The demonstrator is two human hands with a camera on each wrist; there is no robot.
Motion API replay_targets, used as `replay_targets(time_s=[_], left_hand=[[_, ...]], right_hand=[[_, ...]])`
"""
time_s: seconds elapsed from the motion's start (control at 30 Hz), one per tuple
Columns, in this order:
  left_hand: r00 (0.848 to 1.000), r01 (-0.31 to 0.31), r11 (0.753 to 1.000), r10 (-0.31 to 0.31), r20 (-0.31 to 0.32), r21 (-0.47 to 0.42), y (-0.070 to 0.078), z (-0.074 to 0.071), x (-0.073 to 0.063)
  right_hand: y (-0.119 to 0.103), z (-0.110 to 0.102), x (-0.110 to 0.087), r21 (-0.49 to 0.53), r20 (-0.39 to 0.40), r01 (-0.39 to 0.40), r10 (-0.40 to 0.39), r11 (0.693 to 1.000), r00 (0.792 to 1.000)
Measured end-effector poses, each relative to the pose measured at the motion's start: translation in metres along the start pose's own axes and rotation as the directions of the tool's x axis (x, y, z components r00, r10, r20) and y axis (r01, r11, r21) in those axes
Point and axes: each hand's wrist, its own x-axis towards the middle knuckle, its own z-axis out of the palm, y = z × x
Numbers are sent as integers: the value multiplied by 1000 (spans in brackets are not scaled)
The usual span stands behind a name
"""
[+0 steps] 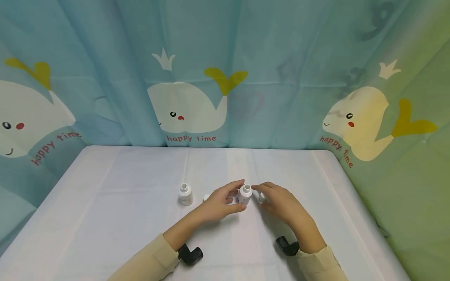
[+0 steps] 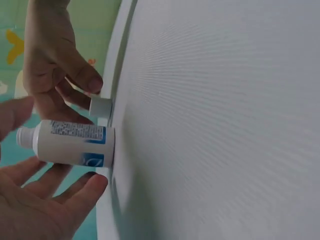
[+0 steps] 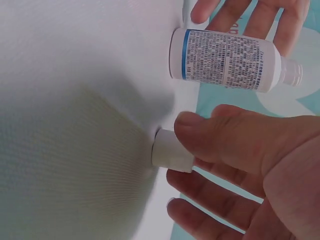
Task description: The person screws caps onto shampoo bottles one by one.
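A white bottle [image 1: 244, 195] with a bare neck and a printed label stands upright on the table. My left hand [image 1: 219, 203] curves loosely around its left side, thumb and fingers spread; gaps show between fingers and bottle in the left wrist view. On the bottle's right, a white cap [image 3: 172, 151] sits on the table. My right hand [image 1: 280, 203] is at this cap with its fingers apart; the thumb [image 3: 192, 127] overlaps the cap's edge in the right wrist view. The right index finger reaches toward the bottle's neck.
Another uncapped white bottle [image 1: 186, 194] stands to the left. Beside my left hand, a small white object [image 1: 206, 197] is mostly hidden by that hand. A pale cloth covers the table [image 1: 116, 218], and a whale-print curtain [image 1: 267, 78] hangs behind it.
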Motion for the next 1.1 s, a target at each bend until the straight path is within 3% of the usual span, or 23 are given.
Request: replay_targets(time_s=[0.17,0.4,0.67,0.87,1.1], left_hand=[[1000,-6,997,5,-12,-72,-4,5,13],[997,63,997,-62,-40,34,-7,7,22],[997,65,992,-59,-54,113,-9,6,25],[996,51,997,-47,-73,57,-5,-1,12],[994,35,999,-39,-101,-38,0,-15,-18]], right_hand=[[2,1,-1,-16,-23,16,-17,1000,1000],[2,4,3,-18,-18,-22,22,1000,1000],[3,6,5,-2,-27,15,-15,1000,1000],[1,2,6,38,-90,39,-35,999,995],[-8,-10,3,224,-207,149,-102,963,973]])
